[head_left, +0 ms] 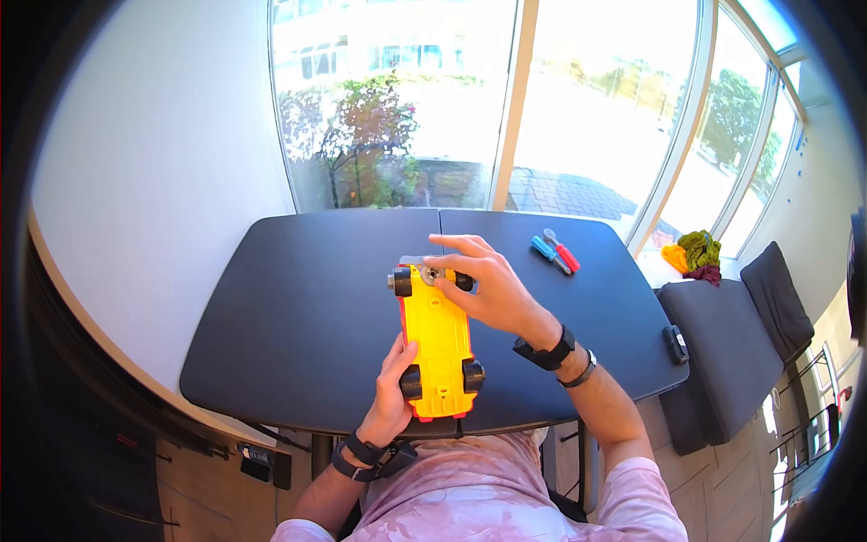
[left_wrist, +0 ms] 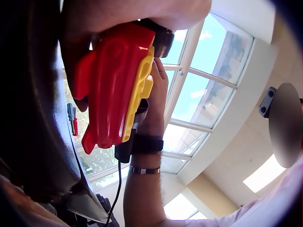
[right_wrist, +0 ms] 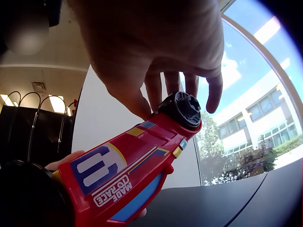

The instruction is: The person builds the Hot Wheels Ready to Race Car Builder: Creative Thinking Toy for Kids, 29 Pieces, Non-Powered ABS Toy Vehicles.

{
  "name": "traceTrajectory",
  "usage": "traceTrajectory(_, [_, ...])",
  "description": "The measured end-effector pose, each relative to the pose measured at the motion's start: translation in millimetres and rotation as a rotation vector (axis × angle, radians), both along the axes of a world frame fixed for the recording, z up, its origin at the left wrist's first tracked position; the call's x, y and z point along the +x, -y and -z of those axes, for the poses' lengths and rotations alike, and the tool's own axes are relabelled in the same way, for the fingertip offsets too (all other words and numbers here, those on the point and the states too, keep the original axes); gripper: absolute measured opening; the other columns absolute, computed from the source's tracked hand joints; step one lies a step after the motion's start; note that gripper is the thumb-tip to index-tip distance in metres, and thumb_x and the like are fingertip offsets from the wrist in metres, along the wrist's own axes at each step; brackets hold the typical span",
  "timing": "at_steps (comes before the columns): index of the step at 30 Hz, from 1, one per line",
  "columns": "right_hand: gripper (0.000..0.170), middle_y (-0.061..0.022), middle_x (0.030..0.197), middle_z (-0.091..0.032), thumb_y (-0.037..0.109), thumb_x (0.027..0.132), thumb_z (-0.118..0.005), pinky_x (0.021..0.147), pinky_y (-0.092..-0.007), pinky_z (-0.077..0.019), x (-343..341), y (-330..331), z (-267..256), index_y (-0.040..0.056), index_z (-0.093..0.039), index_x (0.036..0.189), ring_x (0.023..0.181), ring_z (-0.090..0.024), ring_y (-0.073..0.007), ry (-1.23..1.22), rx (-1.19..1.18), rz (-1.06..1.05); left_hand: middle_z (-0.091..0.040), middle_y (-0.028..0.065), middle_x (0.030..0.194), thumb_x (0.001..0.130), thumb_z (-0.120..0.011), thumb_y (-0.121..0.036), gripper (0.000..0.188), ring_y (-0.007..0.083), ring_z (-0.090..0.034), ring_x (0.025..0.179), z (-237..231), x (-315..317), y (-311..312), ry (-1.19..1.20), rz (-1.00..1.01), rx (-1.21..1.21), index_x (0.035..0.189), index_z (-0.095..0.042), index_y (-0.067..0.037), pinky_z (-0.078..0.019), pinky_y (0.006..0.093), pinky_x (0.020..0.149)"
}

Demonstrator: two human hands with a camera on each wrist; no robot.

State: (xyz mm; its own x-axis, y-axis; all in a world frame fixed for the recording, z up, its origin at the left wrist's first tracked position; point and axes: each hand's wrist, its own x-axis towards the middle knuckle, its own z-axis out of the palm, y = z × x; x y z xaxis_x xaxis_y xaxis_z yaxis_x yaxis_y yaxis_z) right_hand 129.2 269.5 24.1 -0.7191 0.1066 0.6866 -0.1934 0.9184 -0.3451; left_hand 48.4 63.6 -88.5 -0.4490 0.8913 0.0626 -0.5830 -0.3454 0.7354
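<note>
A toy car (head_left: pixel 436 339) is held upside down above the table, yellow underside up, black wheels at its sides. Its red body (right_wrist: pixel 137 163) with lettering shows in the right wrist view. My left hand (head_left: pixel 390 388) grips the near end from the left, thumb on the edge of the underside. At the far end, my right hand (head_left: pixel 488 282) pinches a grey round piece (head_left: pixel 432 274) between thumb and index finger, its other fingers stretched out past the car. A grey nut-like end (head_left: pixel 391 281) sticks out beside the far left wheel.
A blue-handled tool (head_left: pixel 548 253) and a red-handled tool (head_left: pixel 565 256) lie on the dark table (head_left: pixel 298 307) at the far right. A small black object (head_left: pixel 675 344) sits at the right edge. Coloured cloths (head_left: pixel 697 256) rest on a dark seat (head_left: pixel 722 348) beyond.
</note>
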Motion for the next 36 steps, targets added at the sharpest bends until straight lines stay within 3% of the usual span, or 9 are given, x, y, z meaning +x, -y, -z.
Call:
traceTrajectory(10, [0.026,-0.0122,0.138,-0.074,0.018,0.099,-0.082,0.112,-0.0463,-0.0539,0,-2,-3,0.0049,-0.082,0.121,0.13,-0.066,-0.0355,0.015,0.003,0.025,-0.066,0.0117,0.151,0.115,-0.057,-0.036,0.06,0.0225,-0.068,0.135,-2,0,1,-0.018,-0.001,0.002,0.165,-0.045,-0.006,-0.0542,0.04,0.115])
traceTrajectory(22, [0.029,-0.0155,0.139,-0.075,0.022,0.099,-0.083,0.113,-0.0475,-0.0542,4,4,-7,0.0047,-0.081,0.123,0.13,-0.068,-0.0374,0.026,-0.059,0.024,-0.065,0.0115,0.153,0.115,-0.057,-0.037,0.061,0.0229,-0.068,0.136,-2,0,1,-0.005,0.01,0.011,0.166,-0.044,-0.006,-0.0544,0.0407,0.115])
traceTrajectory(25, [0.029,-0.0167,0.139,-0.075,0.023,0.101,-0.082,0.11,-0.0457,-0.0557,13,14,-20,0.0031,-0.079,0.122,0.126,-0.07,-0.0363,-0.095,-0.126,0.018,-0.064,0.0119,0.154,0.115,-0.057,-0.037,0.062,0.0234,-0.068,0.136,2,-2,0,-0.025,0.028,0.053,0.167,-0.043,-0.007,-0.0548,0.0416,0.116])
traceTrajectory(28, [0.026,-0.0137,0.125,-0.079,0.022,0.103,-0.08,0.097,-0.0399,-0.0607,34,24,-29,0.0012,-0.078,0.119,0.112,-0.076,-0.0287,-0.123,-0.24,0.062,-0.062,0.0145,0.158,0.113,-0.056,-0.037,0.071,0.0302,-0.066,0.142,4,-3,-1,-0.007,0.051,0.051,0.174,-0.033,-0.008,-0.0546,0.0486,0.119])
traceTrajectory(31, [0.022,-0.01,0.106,-0.081,0.022,0.108,-0.076,0.079,-0.0325,-0.0613,60,27,-19,0.0002,-0.078,0.113,0.096,-0.077,-0.0205,0.016,-0.466,0.084,-0.062,0.0152,0.158,0.109,-0.061,-0.03,0.073,0.0299,-0.066,0.142,-1,-4,2,-0.083,-0.007,0.061,0.173,-0.034,-0.008,-0.0545,0.0485,0.119])
traceTrajectory(34, [0.042,-0.0079,0.096,-0.08,0.038,0.115,-0.068,0.069,-0.0299,-0.0616,87,22,-9,-0.0004,-0.079,0.104,0.089,-0.077,-0.0169,0.247,-0.815,-0.046,-0.062,0.0158,0.157,0.105,-0.066,-0.023,0.074,0.0291,-0.066,0.141,-21,-1,10,-0.28,-0.113,0.128,0.171,-0.036,-0.006,-0.0546,0.0477,0.119])
traceTrajectory(35, [0.047,-0.0089,0.098,-0.08,0.044,0.116,-0.064,0.07,-0.0304,-0.0627,95,19,-8,-0.0005,-0.078,0.108,0.089,-0.077,-0.0169,0.308,-0.906,-0.104,-0.066,0.0118,0.148,0.097,-0.08,-0.008,0.073,0.025,-0.067,0.139,-35,0,14,-0.17,-0.112,0.202,0.16,-0.044,-0.006,-0.0546,0.0413,0.116])
traceTrajectory(36, [0.053,-0.0099,0.1,-0.081,0.049,0.117,-0.06,0.07,-0.0309,-0.0638,102,17,-8,-0.0006,-0.077,0.112,0.089,-0.077,-0.0169,0.37,-0.996,-0.165,-0.066,0.0119,0.149,0.096,-0.081,-0.006,0.075,0.0259,-0.066,0.14,-41,-5,20,-0.289,-0.108,0.181,0.161,-0.044,-0.006,-0.0544,0.0419,0.116])
